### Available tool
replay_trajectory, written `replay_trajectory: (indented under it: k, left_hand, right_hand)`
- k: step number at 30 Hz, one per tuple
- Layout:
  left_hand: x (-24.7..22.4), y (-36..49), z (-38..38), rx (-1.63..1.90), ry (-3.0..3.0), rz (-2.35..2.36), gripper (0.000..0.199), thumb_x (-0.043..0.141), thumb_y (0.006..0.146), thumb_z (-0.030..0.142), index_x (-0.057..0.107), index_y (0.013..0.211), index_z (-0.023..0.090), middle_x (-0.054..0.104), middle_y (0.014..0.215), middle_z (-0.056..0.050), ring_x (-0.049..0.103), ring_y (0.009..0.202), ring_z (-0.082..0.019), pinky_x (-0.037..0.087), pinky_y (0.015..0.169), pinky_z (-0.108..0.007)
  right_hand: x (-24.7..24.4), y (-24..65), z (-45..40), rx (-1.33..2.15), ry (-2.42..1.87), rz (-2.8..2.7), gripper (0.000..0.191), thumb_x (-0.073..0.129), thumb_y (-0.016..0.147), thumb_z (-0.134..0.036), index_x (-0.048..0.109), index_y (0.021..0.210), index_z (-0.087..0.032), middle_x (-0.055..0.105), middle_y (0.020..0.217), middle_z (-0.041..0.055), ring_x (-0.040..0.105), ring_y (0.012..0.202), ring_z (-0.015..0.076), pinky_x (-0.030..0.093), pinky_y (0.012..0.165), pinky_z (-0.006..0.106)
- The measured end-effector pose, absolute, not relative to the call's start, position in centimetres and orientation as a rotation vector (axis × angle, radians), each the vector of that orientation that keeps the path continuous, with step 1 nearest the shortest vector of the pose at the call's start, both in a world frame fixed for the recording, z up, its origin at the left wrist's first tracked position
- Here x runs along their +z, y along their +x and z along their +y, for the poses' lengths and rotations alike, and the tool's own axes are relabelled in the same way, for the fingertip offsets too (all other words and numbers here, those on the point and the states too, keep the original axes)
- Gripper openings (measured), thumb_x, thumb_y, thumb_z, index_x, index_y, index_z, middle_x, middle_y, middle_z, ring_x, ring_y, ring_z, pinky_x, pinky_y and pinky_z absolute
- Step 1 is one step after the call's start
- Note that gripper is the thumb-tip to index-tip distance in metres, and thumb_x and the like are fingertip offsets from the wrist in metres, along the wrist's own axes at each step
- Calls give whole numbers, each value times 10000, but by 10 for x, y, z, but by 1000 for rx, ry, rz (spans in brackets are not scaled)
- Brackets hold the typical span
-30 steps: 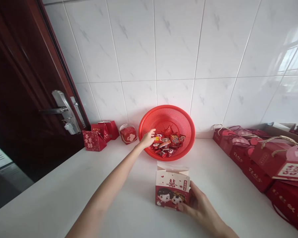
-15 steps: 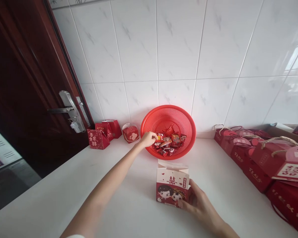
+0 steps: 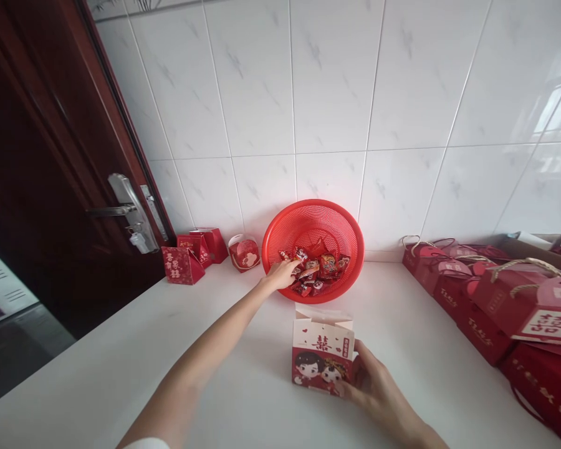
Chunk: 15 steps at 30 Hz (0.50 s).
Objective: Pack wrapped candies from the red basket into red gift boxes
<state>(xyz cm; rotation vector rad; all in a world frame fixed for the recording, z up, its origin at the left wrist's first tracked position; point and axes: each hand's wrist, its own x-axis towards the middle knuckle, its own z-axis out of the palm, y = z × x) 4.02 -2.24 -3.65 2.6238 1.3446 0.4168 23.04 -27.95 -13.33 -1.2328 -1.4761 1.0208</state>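
Candy (image 3: 328, 265): left hand (image 3: 281, 275) now lower in the mesh basket (image 3: 318, 218), gift box (image 3: 318, 358) unmoved

Head view, only one: left hand has dropped from just above the packets to the near-left edge of the pile, inside the red basket. Yellow-fronted packet that sat by the fingertips half a second ago no longer shows; small red-and-white wrappers show there instead. Left grip: fingers drawn down and partly hidden, can't tell if they're clamped on a packet or just touching. My read: the hand is sorting in the pile, nothing lifted clear of it.

Right hand (image 3: 376, 381) no change: grip closed on the right side of the gift box, thumb on the printed front, other fingers round the side. Box upright on the bench (image 3: 243, 380), just in front of the basket, top flaps up. Looks like it's being kept steady while the left works.

Surroundings: small red cartons (image 3: 183, 266) left of the basket, rope-handled boxes (image 3: 518, 299) stacked at right. No visible shift in either.
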Motion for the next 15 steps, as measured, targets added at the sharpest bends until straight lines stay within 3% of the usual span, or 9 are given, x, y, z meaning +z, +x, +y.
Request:
replay_trajectory:
  k: [5,12,15]
  left_hand:
    - [-32,39,-19,481,2584,1403,298,549,901,207,750,1119,224,762,1097,-92,701,1041,-268,502,925,-328]
    - [-30,42,-15,580,2501,1305,272,500,944,256,765,963,203,763,840,-53,707,844,-220,498,817,-287]
    - [-33,48,-14,591,2460,1205,250,541,917,254,763,1009,186,775,865,-47,710,784,-201,517,800,-283]
  right_hand:
    - [-131,231,-280,1024,-1222,-1503,705,714,793,-637,554,1324,-202,693,907,78,635,781,241,533,716,343]
    - [-126,231,-282,986,-1277,-1556,653,675,832,-625,536,1308,-200,675,855,60,613,744,225,495,672,320]
    - [-124,231,-283,969,-1307,-1579,632,666,841,-623,535,1288,-196,662,813,45,595,718,208,472,655,301]
